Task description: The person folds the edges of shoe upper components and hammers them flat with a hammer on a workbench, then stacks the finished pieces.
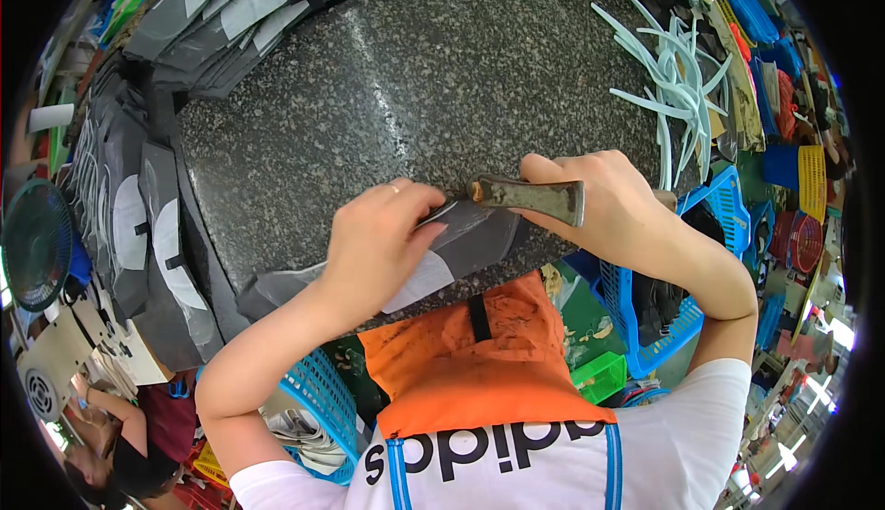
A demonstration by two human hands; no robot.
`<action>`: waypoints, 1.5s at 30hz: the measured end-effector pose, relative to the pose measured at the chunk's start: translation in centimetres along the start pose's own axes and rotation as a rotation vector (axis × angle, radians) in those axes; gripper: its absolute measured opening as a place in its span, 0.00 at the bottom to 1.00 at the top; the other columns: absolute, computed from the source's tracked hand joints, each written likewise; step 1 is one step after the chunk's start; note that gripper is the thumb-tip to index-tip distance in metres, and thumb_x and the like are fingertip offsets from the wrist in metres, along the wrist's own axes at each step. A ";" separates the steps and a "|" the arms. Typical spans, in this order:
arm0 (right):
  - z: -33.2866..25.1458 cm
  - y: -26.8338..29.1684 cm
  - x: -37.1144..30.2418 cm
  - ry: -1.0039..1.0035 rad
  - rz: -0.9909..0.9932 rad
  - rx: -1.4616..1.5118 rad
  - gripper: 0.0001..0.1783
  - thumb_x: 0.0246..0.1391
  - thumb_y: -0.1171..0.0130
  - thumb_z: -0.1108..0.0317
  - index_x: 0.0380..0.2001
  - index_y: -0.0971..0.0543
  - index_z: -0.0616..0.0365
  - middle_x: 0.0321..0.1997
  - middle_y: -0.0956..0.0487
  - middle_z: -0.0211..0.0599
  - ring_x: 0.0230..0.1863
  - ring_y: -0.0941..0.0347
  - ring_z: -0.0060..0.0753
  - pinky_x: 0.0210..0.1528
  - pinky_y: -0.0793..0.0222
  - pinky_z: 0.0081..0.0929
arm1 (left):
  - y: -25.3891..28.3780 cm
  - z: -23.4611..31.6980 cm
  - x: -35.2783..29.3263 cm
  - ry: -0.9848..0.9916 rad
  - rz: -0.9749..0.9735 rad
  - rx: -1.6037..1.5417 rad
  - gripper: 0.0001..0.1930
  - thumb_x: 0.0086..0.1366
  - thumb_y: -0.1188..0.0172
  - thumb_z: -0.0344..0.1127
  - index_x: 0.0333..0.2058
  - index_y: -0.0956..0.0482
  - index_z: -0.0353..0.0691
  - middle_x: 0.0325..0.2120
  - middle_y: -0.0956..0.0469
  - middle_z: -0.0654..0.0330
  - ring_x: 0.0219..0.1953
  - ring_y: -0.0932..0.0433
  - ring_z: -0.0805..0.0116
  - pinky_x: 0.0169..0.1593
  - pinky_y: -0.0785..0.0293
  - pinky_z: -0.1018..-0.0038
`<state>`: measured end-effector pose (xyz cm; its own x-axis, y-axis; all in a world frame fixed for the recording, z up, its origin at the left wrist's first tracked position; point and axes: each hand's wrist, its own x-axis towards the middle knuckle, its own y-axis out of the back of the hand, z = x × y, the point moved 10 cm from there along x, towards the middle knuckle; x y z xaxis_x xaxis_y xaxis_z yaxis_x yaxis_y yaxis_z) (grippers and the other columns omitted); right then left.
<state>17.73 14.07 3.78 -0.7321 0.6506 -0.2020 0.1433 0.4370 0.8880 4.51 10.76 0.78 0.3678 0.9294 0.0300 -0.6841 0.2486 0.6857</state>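
Observation:
My right hand [604,201] is closed around a hammer [544,199] with a worn, flared metal head. The head is held above the right end of a dark grey cut piece [489,234] with a lighter grey patch. That piece lies along the near edge of the speckled stone slab [415,68]. The fingers of my left hand [383,238] pinch the far edge of the same piece, just left of the hammer. Part of the piece is hidden under my left hand and forearm.
Stacks of similar grey pieces [230,26] lie at the far left, with more pieces [166,224] down the left side. Pale blue strips [678,86] are heaped at the right. Blue baskets [664,349] stand below the slab. Another person [129,445] sits at lower left.

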 end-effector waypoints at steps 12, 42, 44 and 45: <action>-2.5 -0.1 0.4 0.065 0.146 -0.032 0.09 0.49 0.40 0.67 0.26 0.30 0.57 0.14 0.26 0.37 0.18 0.25 0.47 0.20 0.30 0.41 | -0.2 1.9 -3.4 -0.234 0.211 0.257 0.08 0.49 0.35 0.27 0.29 0.22 0.37 0.26 0.26 0.58 0.27 0.25 0.58 0.30 0.29 0.66; 0.1 1.1 0.4 -0.033 0.076 -0.014 0.10 0.51 0.41 0.65 0.34 0.27 0.56 0.17 0.25 0.42 0.22 0.24 0.52 0.24 0.29 0.44 | -0.5 0.6 -1.3 -0.039 0.173 0.147 0.11 0.51 0.39 0.26 0.36 0.19 0.37 0.27 0.25 0.60 0.26 0.25 0.64 0.28 0.30 0.70; -0.2 1.6 0.1 -0.002 0.154 0.018 0.10 0.50 0.41 0.65 0.34 0.28 0.56 0.17 0.25 0.42 0.23 0.24 0.52 0.24 0.29 0.44 | -0.8 3.5 -2.2 -0.239 0.272 0.390 0.10 0.51 0.40 0.25 0.35 0.20 0.35 0.26 0.26 0.60 0.26 0.26 0.64 0.28 0.30 0.70; -0.3 0.8 0.3 -0.017 0.091 0.020 0.10 0.50 0.41 0.66 0.34 0.28 0.56 0.17 0.25 0.42 0.23 0.24 0.52 0.24 0.30 0.45 | -0.5 3.6 -2.0 -0.238 0.268 0.385 0.10 0.51 0.40 0.25 0.35 0.20 0.35 0.26 0.26 0.60 0.26 0.26 0.64 0.28 0.30 0.70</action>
<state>17.44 14.47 4.59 -0.7038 0.6988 -0.1278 0.2226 0.3878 0.8945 6.37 7.77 3.00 0.3756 0.8477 0.3746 -0.5093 -0.1489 0.8476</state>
